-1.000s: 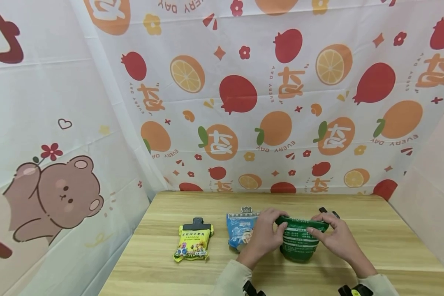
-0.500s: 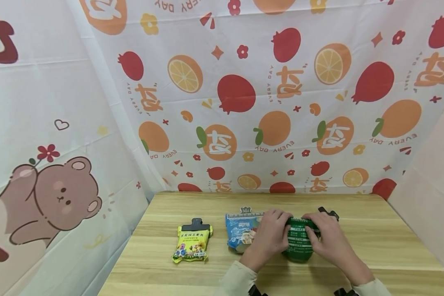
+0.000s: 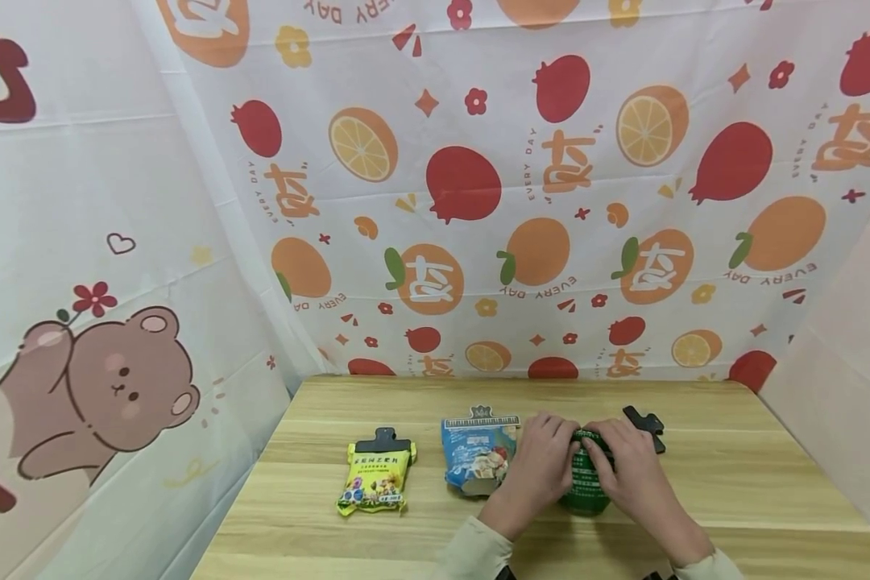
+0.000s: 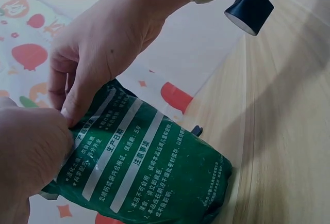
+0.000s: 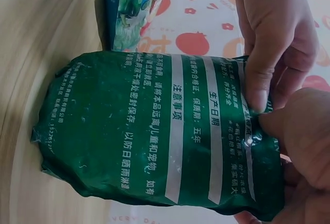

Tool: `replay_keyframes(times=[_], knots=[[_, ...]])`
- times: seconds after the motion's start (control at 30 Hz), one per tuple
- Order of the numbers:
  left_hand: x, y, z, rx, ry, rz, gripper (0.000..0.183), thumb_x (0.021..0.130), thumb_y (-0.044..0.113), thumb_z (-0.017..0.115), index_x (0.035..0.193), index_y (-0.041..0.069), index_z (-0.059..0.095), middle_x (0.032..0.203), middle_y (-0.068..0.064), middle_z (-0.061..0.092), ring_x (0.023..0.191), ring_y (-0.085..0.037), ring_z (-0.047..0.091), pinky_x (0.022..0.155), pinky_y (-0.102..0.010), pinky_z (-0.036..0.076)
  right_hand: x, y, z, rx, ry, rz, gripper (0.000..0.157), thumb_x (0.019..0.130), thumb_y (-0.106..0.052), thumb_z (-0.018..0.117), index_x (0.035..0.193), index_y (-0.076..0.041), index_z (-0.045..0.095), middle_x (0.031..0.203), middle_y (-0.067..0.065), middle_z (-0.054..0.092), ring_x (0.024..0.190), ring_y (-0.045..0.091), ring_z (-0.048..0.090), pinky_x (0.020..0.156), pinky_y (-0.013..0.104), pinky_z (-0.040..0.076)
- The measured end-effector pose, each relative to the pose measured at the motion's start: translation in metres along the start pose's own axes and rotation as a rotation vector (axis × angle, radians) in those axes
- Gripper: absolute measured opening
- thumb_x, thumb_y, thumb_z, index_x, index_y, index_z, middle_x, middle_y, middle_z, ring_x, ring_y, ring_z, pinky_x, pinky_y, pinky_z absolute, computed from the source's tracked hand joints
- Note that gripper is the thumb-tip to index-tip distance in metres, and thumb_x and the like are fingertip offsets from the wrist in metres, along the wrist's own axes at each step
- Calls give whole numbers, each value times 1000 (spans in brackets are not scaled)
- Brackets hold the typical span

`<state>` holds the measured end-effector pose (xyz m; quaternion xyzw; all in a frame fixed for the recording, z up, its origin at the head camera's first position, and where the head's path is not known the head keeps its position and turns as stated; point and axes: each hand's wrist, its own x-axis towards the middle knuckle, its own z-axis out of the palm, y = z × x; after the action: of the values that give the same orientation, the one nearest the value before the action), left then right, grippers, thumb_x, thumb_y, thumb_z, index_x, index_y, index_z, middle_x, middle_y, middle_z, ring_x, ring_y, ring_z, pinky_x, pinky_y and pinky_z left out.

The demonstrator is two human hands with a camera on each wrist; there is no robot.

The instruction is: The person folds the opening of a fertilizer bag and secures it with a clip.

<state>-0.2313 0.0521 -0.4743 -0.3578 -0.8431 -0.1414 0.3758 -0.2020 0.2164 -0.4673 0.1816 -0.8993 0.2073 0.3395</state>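
A green plastic bag (image 3: 585, 493) with white print stands upright on the table, its top edge between both hands. My left hand (image 3: 542, 461) pinches the left part of the top, thumb on the printed face. From the right, my right hand (image 3: 636, 466) pinches the same edge, its thumb lying across the front. Seen from the left wrist, the bag (image 4: 154, 167) bulges at its lower end and narrows toward the fingers. The right wrist view shows the thumbs close together at the bag's top (image 5: 154, 131). Fingers behind the bag are mostly hidden.
Left of the hands, a blue bag (image 3: 471, 461) carries a silver-grey clip (image 3: 482, 416). Farther left lies a yellow bag (image 3: 377, 481) with a black clip (image 3: 385, 440). A loose black clip (image 3: 645, 425) lies just behind my right hand. A printed cloth (image 3: 522, 322) hangs behind the table (image 3: 319, 548).
Both hands have drawn together along the bag's top, the right hand moving left most. The top edge, spread wide before, is now gathered and largely covered by the hands.
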Motion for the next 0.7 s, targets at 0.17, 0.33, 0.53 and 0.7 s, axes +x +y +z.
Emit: replay_keyframes(times=[0.17, 0.33, 0.53, 0.7], knots=[[1, 1, 1, -10, 4, -18, 11, 96, 14, 68, 106, 16, 70, 95, 6, 72, 86, -10, 60, 79, -25, 49, -2, -1, 0, 9, -1, 31, 19, 86, -4, 78, 102, -11, 71, 96, 5, 73, 93, 24, 66, 77, 45, 42], [2, 2, 1, -2, 9, -24, 9, 96, 13, 67, 104, 17, 70, 94, 7, 72, 85, -9, 60, 78, -24, 49, -3, -2, 2, 6, 16, 49, 19, 85, -4, 78, 101, -11, 72, 95, 5, 73, 93, 25, 65, 79, 47, 42], [0, 2, 1, -28, 36, -38, 8, 94, 10, 69, 96, 18, 69, 89, 7, 72, 80, -9, 58, 75, -22, 47, -4, -2, 5, 23, 67, 48, 19, 82, -1, 80, 94, -12, 72, 89, 2, 73, 87, 21, 64, 78, 45, 41], [-2, 1, 2, -65, 54, -57, 9, 93, 9, 70, 91, 18, 69, 85, 7, 73, 77, -9, 59, 72, -23, 46, -6, -2, 8, 28, 96, 38, 20, 79, 1, 82, 90, -13, 72, 84, 0, 73, 83, 19, 64, 79, 44, 41]])
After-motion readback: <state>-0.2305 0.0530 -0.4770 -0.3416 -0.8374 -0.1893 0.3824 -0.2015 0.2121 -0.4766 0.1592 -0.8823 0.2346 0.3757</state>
